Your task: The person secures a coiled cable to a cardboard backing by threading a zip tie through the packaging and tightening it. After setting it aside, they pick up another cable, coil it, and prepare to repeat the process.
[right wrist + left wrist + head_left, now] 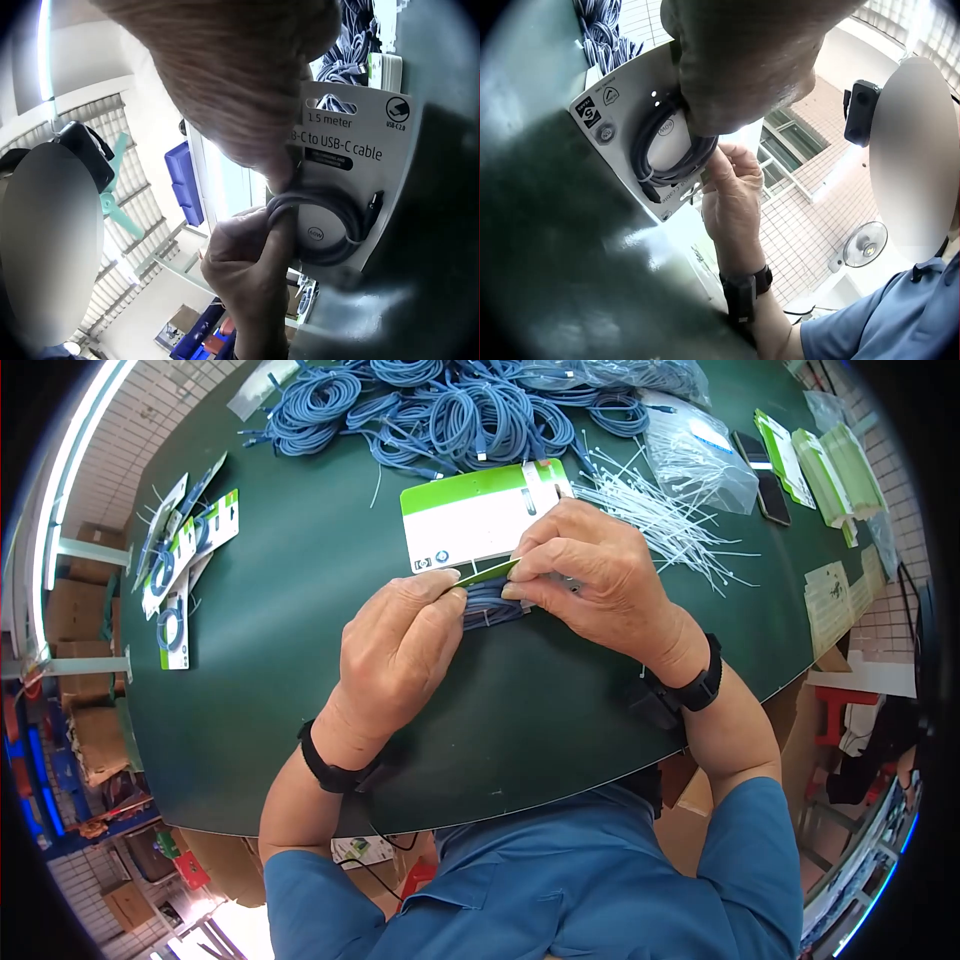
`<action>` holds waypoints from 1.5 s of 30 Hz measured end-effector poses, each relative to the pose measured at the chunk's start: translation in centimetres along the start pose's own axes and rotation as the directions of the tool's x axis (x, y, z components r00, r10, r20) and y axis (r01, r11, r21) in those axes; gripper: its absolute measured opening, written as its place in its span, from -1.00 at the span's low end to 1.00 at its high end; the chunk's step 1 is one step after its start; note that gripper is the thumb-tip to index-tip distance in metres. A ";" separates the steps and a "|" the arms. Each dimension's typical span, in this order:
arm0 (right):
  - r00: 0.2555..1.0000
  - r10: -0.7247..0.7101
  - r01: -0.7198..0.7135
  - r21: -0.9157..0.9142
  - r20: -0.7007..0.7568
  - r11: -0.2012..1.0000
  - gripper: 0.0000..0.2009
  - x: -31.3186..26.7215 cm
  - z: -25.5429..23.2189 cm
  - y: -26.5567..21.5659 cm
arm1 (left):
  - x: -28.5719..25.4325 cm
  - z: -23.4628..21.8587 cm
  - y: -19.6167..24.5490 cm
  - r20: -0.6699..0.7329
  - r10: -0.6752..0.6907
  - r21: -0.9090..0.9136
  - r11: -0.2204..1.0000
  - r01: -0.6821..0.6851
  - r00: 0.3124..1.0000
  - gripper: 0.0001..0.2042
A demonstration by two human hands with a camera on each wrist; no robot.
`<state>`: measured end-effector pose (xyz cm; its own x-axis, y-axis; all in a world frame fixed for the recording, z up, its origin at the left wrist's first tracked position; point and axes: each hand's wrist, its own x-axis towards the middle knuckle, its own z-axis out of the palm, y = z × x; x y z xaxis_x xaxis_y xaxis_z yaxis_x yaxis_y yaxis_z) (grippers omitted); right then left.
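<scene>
Both hands pinch a USB-C cable card (pixel 488 574) at its upper edge, over the near middle of the table. My left hand (pixel 395 645) grips the left part of that edge, and my right hand (pixel 600 565) the right part. A coiled dark blue-grey cable (pixel 341 217) lies against the card's printed face, with a tie round the coil. In the head view the card is seen nearly edge-on, with the coil (pixel 490 607) showing below its green edge. Just beyond the hands lies a stack of green and white cards (pixel 460 525).
A heap of coiled cables (pixel 480 420) covers the table's far side. Loose white cable ties (pixel 665 525) spread right of the stack, beside a plastic bag (pixel 715 475) of ties. Cards with cables (pixel 185 560) lie at left. Dark phone (pixel 770 495) and more green cards (pixel 830 475) sit far right.
</scene>
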<state>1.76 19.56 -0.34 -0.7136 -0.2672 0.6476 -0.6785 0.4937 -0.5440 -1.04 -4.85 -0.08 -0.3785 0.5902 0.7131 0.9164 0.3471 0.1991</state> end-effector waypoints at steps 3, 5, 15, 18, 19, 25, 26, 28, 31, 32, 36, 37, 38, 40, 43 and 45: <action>1.000 -0.003 0.003 -0.007 0.007 1.000 -0.77 0.0 0.0 -0.1 | 0.1 0.0 0.0 0.004 0.001 0.006 1.000 -0.001 1.000 -0.77; 1.000 -0.009 0.009 -0.018 0.005 1.000 -0.77 0.1 -0.1 -0.1 | 0.1 0.1 0.0 0.001 -0.004 0.012 1.000 0.004 1.000 -0.77; 1.000 -0.006 0.005 -0.040 -0.012 0.999 -0.77 -0.1 0.2 -0.1 | 0.4 -0.1 0.0 0.009 0.014 0.025 1.000 -0.014 1.000 -0.81; 1.000 -0.001 0.001 -0.042 0.004 0.999 -0.77 0.0 0.0 0.1 | 0.5 -0.3 0.4 0.043 -0.017 0.036 0.999 0.016 0.999 -0.80; 1.000 -0.007 0.008 -0.014 0.015 1.000 -0.78 0.0 -0.2 0.3 | 0.5 -0.2 0.5 0.016 -0.007 0.014 1.000 0.006 1.000 -0.80; 0.964 0.262 -0.254 0.144 -0.040 0.956 -0.82 1.1 -4.2 1.0 | 0.3 -0.3 0.7 0.044 -0.046 0.004 0.999 0.046 0.998 -0.73; 0.933 0.358 -0.356 0.050 -0.038 0.933 -0.83 1.0 -5.2 1.8 | 0.3 -0.4 0.8 0.050 -0.040 0.006 0.999 0.040 0.998 -0.74; 0.842 0.535 -0.539 -0.125 -0.069 0.833 -0.82 0.5 -7.0 3.4 | 0.3 -0.4 0.9 0.045 -0.044 0.006 0.999 0.043 0.998 -0.73; 0.846 0.532 -0.488 -0.437 -0.024 0.756 -0.83 -1.4 -7.9 5.6 | 0.4 -0.5 1.0 0.069 -0.034 0.005 0.999 0.034 0.997 -0.73; 0.843 0.538 -0.442 -0.577 -0.005 0.687 -0.83 -1.6 -7.8 5.8 | 0.4 -0.5 1.1 0.059 -0.026 0.005 1.000 0.025 0.998 -0.75; 0.721 0.684 -0.523 -0.562 0.110 0.641 -0.82 -1.2 -7.8 6.4 | 0.8 -0.2 1.6 0.052 0.007 -0.008 1.000 -0.006 0.999 -0.77; 0.722 0.684 -0.531 -0.554 0.100 0.642 -0.82 -1.2 -7.7 6.4 | 0.9 -0.2 1.7 0.057 0.005 -0.018 1.000 -0.004 0.998 -0.77; 0.736 0.671 -0.521 -0.557 0.090 0.647 -0.84 -1.2 -7.6 6.5 | 1.0 -0.2 1.8 0.063 0.004 -0.027 1.000 -0.002 0.998 -0.77; 0.762 0.644 -0.503 -0.564 0.069 0.655 -0.87 -1.3 -7.4 6.5 | 1.4 0.1 2.1 0.078 0.021 -0.038 0.999 -0.018 0.997 -0.77; 0.767 0.641 -0.505 -0.575 0.044 0.644 -0.87 -1.3 -7.4 6.7 | 1.9 0.4 2.5 0.093 0.030 -0.057 0.998 -0.025 0.995 -0.78; 0.769 0.638 -0.503 -0.579 0.039 0.641 -0.87 -1.4 -7.2 6.6 | 2.3 0.8 2.6 0.103 0.051 -0.082 0.996 -0.042 0.993 -0.79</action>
<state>-0.51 29.14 -0.99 -0.9885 0.0772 0.1297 0.0247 0.9305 -0.3656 0.33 -1.99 1.57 -0.3429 0.6792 0.6489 0.9392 0.2608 0.2234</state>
